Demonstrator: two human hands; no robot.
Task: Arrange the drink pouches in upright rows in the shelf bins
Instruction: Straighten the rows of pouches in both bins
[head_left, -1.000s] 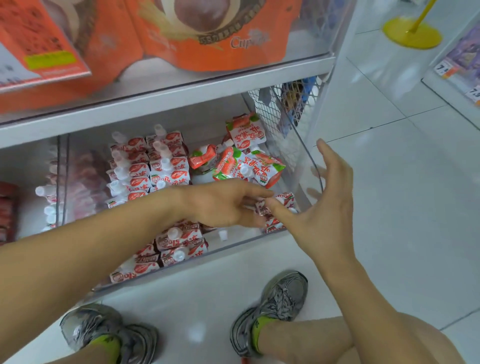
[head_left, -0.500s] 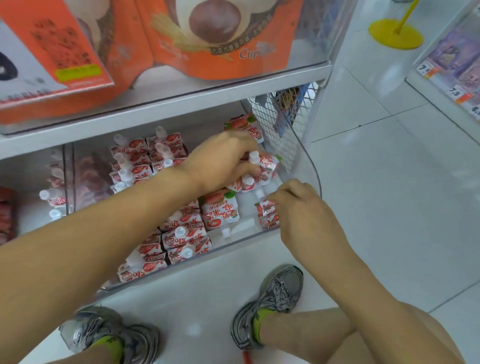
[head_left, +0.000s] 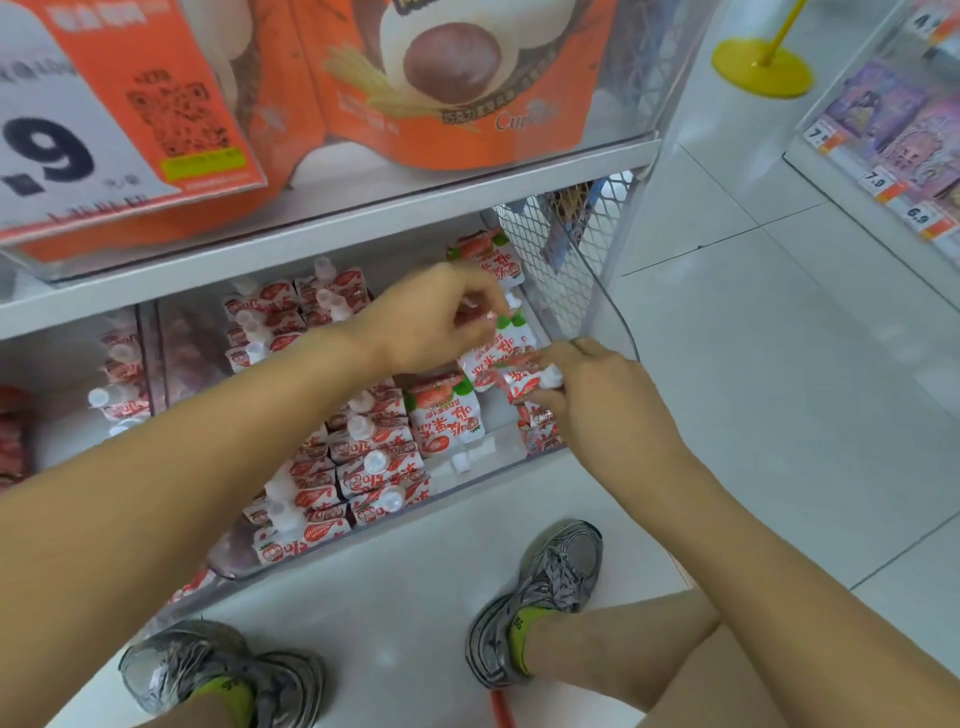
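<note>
Since half a second ago, both hands have shifted: the right hand (head_left: 597, 400) now pinches a small pouch (head_left: 530, 384) by its white cap at the bin's (head_left: 613, 312) front right corner, and the left hand (head_left: 436, 317) has drawn slightly left, its curled fingers on another pouch (head_left: 498, 348) just behind. I judge the right-hand row is being built; the left rows (head_left: 358, 462) already stand upright with caps up. One pouch (head_left: 447, 415) lies face-up mid-bin, another (head_left: 485, 257) leans at the back right corner. Pouch lettering is stylised and unreadable to me. Beyond, I read "9" on the price card (head_left: 67, 150), "Cup…" on the orange pack (head_left: 457, 104), and tags (head_left: 872, 182) marked 7.9 and 6.9.
</note>
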